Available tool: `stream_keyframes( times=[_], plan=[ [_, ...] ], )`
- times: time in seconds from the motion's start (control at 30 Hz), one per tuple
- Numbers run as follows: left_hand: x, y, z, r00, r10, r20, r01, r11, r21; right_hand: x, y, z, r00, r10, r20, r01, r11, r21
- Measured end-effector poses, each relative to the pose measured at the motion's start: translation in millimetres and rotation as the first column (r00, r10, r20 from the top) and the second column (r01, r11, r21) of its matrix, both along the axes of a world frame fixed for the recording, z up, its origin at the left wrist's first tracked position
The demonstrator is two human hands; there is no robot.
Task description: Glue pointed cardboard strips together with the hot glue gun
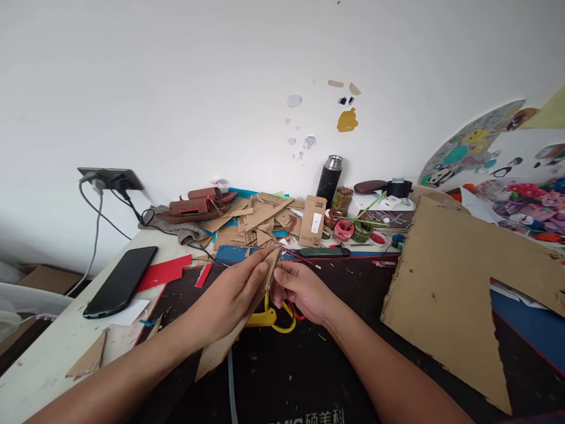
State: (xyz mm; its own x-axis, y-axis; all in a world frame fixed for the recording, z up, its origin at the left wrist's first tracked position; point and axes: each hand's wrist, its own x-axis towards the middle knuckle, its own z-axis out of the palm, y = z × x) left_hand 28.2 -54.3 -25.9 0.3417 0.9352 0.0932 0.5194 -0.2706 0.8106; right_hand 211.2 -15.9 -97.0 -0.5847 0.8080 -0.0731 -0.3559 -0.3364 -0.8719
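A long strip of brown cardboard slants up from the desk mat, its corrugated edge facing right. My left hand grips its upper part, with the thumb lying along the near face. Close to the strip's top right edge, my right hand is closed, thumb and curled fingers pinching at that edge; the fingertips are partly hidden. Behind and below the hands lie yellow-handled scissors and a yellow tool, partly covered by the strip. A bit of red handle shows beside my right hand.
A large cut cardboard sheet lies at the right. Cardboard scraps pile up at the back beside open paint jars and a black thermos. At left are a phone and red paper. A wall rises behind.
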Motion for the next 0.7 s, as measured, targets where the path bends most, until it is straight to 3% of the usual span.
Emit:
stream_keyframes(
  times=[0.7],
  plan=[
    [1.3, 1.7, 1.5, 1.0, 0.006, -0.023, -0.006, 1.0, 0.013, -1.3, -0.3, -1.4, 1.0, 0.007, -0.006, -0.007, 1.0, 0.005]
  ],
)
